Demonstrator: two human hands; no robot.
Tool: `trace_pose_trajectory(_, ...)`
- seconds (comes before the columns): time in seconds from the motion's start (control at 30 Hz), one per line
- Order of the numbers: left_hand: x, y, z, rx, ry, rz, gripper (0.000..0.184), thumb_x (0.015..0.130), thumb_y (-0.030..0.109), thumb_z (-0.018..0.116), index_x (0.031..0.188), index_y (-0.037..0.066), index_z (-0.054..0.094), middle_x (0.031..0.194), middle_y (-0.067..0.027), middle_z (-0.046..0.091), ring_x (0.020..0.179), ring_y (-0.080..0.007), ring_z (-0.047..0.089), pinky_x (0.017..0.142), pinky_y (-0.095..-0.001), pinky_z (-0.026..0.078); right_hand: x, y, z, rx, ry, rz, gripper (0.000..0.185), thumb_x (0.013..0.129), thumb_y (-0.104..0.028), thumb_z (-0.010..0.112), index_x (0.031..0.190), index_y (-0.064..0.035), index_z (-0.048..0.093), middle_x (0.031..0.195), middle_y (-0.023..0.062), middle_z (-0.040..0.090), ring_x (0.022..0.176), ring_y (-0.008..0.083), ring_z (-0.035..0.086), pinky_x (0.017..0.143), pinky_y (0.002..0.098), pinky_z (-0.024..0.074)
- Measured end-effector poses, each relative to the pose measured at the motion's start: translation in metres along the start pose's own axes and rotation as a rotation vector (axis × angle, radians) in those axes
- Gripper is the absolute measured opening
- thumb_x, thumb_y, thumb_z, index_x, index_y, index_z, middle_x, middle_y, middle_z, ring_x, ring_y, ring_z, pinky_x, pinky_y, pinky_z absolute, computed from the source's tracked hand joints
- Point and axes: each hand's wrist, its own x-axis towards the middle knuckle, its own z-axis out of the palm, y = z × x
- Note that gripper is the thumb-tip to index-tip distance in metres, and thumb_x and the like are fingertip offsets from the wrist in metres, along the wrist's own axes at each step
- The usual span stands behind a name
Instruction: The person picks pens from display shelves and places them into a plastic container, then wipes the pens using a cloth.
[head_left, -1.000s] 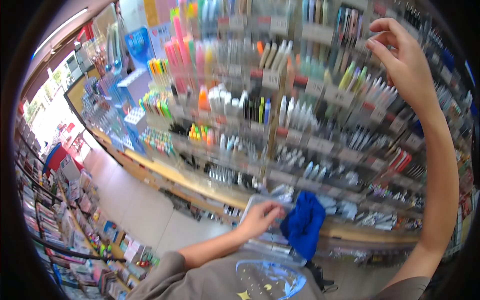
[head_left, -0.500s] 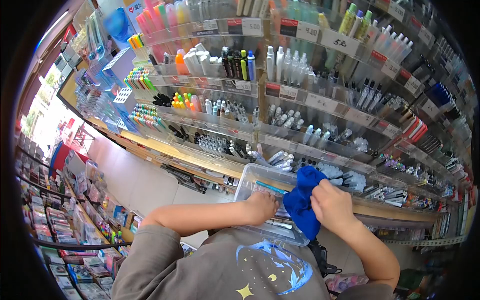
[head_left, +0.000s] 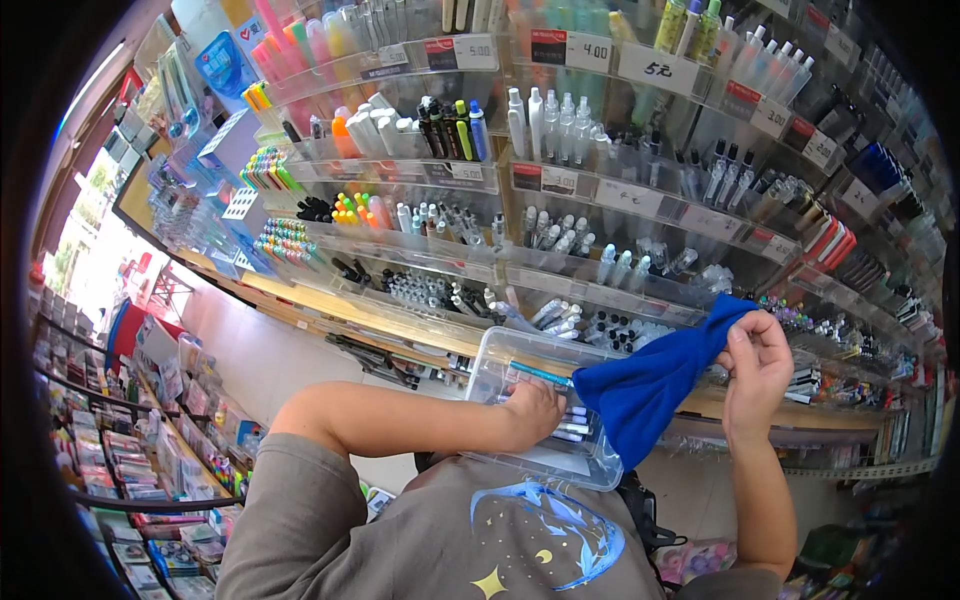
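Cloth (head_left: 655,385) was pinched at its top by the right hand (head_left: 757,375), seemingly to hold it stretched across the right edge of the box (head_left: 480,372). Left hand (head_left: 535,412) was placed over pens (head_left: 572,425) inside, fingers curled; grip not determinable.

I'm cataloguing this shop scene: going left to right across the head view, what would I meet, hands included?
Blue sign → orange item → left hand → blue cloth → right hand, pinching the cloth → red items.

Pale floor (head_left: 255,345); bright opening (head_left: 78,235) at left; tiered clear shelves (head_left: 400,252) above wooden ledge (head_left: 390,314).
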Motion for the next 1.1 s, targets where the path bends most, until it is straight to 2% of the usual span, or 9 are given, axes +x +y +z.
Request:
trace_pose_trajectory(0.13, 0.003, -0.004, -0.001, -0.162, -0.068, 0.001, 0.032, 0.076, 0.015, 0.053, 0.101, -0.004, 0.052, 0.101, -0.0213, 0.057, 0.09, -0.0294, 0.058, 0.065, -0.0385, 0.05, -0.001, -0.002, -0.006, 0.325, 0.014, 0.291, 0.011, 0.08, 0.002, 0.046, 0.088, -0.0035, 0.051, 0.075, 0.0015, 0.053, 0.061, 0.0074, 0.05, 0.052, 0.0197, 0.0399)
trace_pose_trajectory(0.27, 0.006, -0.012, 0.004, -0.247, -0.121, 0.044, 0.035, 0.073, 0.014, 0.056, 0.103, -0.003, 0.053, 0.104, -0.0214, 0.057, 0.094, -0.0292, 0.058, 0.072, -0.0363, 0.049, -0.008, 0.011, -0.001, 0.389, 0.017, 0.421, 0.019, 0.079, 0.005, 0.043, 0.094, -0.0022, 0.051, 0.085, 0.0059, 0.058, 0.071, 0.0116, 0.056, 0.062, 0.0222, 0.0468)
trace_pose_trajectory(0.4, 0.001, -0.022, -0.014, -0.434, -0.249, -0.005, 0.036, 0.072, 0.013, 0.057, 0.105, -0.002, 0.053, 0.1, -0.0204, 0.059, 0.093, -0.0291, 0.059, 0.075, -0.0372, 0.048, -0.011, 0.02, -0.001, 0.429, -0.03, 0.425, 0.019, 0.08, 0.004, 0.051, 0.098, -0.0002, 0.053, 0.094, 0.0076, 0.059, 0.081, 0.0125, 0.057, 0.072, 0.0228, 0.0475)
trace_pose_trajectory(0.7, -0.033, -0.064, -0.039, -0.793, -0.104, 0.037, 0.036, 0.077, 0.012, 0.052, 0.111, 0.0, 0.049, 0.087, -0.0182, 0.061, 0.08, -0.0255, 0.062, 0.067, -0.0377, 0.047, -0.009, 0.023, 0.002, 0.428, -0.031, 0.421, 0.022, 0.083, -0.005, 0.055, 0.104, -0.0011, 0.051, 0.095, 0.0063, 0.059, 0.083, 0.0115, 0.057, 0.074, 0.0246, 0.0485)
trace_pose_trajectory(0.8, -0.057, -0.083, -0.06, -1.213, -0.194, 0.013, 0.03, 0.079, 0.014, 0.053, 0.104, -0.002, 0.05, 0.077, -0.0145, 0.061, 0.067, -0.0217, 0.061, 0.061, -0.0345, 0.046, -0.006, 0.024, -0.001, 0.48, -0.005, 0.416, 0.023, 0.084, -0.009, 0.055, 0.105, -0.0027, 0.05, 0.094, 0.0054, 0.058, 0.083, 0.0115, 0.057, 0.074, 0.0254, 0.0487)
trace_pose_trajectory(0.83, -0.067, -0.086, -0.066, -1.324, -0.145, 0.011, 0.02, 0.083, 0.013, 0.052, 0.097, -0.001, 0.051, 0.071, -0.0083, 0.059, 0.059, -0.0155, 0.058, 0.057, -0.029, 0.046, -0.005, 0.024, -0.001, 0.502, 0.007, 0.413, 0.023, 0.084, -0.01, 0.055, 0.106, -0.0033, 0.05, 0.094, 0.0051, 0.058, 0.083, 0.0115, 0.057, 0.074, 0.0258, 0.0487)
trace_pose_trajectory(0.93, -0.083, -0.093, -0.055, -1.591, -0.063, 0.026, 0.015, 0.086, 0.013, 0.05, 0.093, 0.0, 0.051, 0.071, -0.0043, 0.058, 0.06, -0.0113, 0.057, 0.056, -0.0262, 0.046, -0.006, 0.022, -0.003, 0.506, 0.008, 0.425, 0.025, 0.085, -0.017, 0.056, 0.106, -0.005, 0.05, 0.094, 0.0042, 0.058, 0.083, 0.0125, 0.057, 0.075, 0.0274, 0.0485)
trace_pose_trajectory(0.97, -0.087, -0.091, -0.052, -1.698, -0.016, -0.005, 0.016, 0.087, 0.014, 0.051, 0.094, 0.0, 0.051, 0.074, -0.0037, 0.058, 0.062, -0.0103, 0.057, 0.057, -0.0244, 0.046, -0.008, 0.029, -0.007, 0.489, 0.032, 0.471, 0.036, 0.083, -0.034, 0.059, 0.103, -0.0056, 0.05, 0.093, 0.0038, 0.057, 0.084, 0.0144, 0.056, 0.078, 0.0302, 0.0479)
trace_pose_trajectory(1.1, -0.091, -0.074, -0.038, -2.114, 0.145, 0.022, 0.02, 0.086, 0.015, 0.055, 0.096, -0.002, 0.051, 0.08, -0.0069, 0.058, 0.065, -0.0116, 0.058, 0.059, -0.0231, 0.048, -0.019, 0.022, 0.008, 0.469, -0.135, 0.643, 0.057, 0.072, -0.057, 0.056, 0.096, -0.0054, 0.052, 0.091, 0.0048, 0.057, 0.084, 0.0173, 0.057, 0.077, 0.0352, 0.0481)
